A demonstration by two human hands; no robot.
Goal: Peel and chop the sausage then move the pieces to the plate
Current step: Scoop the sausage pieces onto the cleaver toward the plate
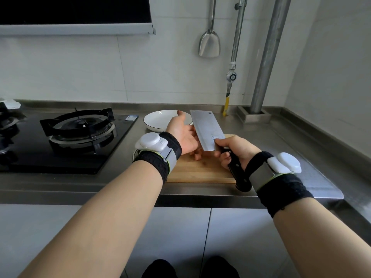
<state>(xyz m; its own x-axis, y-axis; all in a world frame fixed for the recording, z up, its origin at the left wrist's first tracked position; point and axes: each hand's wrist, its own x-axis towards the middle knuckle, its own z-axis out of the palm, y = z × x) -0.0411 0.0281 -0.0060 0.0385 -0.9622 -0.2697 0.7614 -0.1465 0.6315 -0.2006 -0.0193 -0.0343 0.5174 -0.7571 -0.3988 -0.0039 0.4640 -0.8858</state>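
Observation:
My right hand [233,150] grips the black handle of a cleaver [206,130], whose broad blade is lifted and tilted over the wooden cutting board [200,170]. My left hand [183,133] is held palm up with straight fingers against the left face of the blade. A few pink sausage pieces [197,155] lie on the board just below the blade's lower edge; any others are hidden behind the hand and blade. A white plate [158,119] with a dark rim sits behind the board, partly covered by my left hand.
A black gas hob [78,135] with a burner stand fills the counter to the left. A metal spatula [209,43] hangs on the tiled wall. Pipes [267,57] rise at the back right. The steel counter's front edge [120,192] runs below the board.

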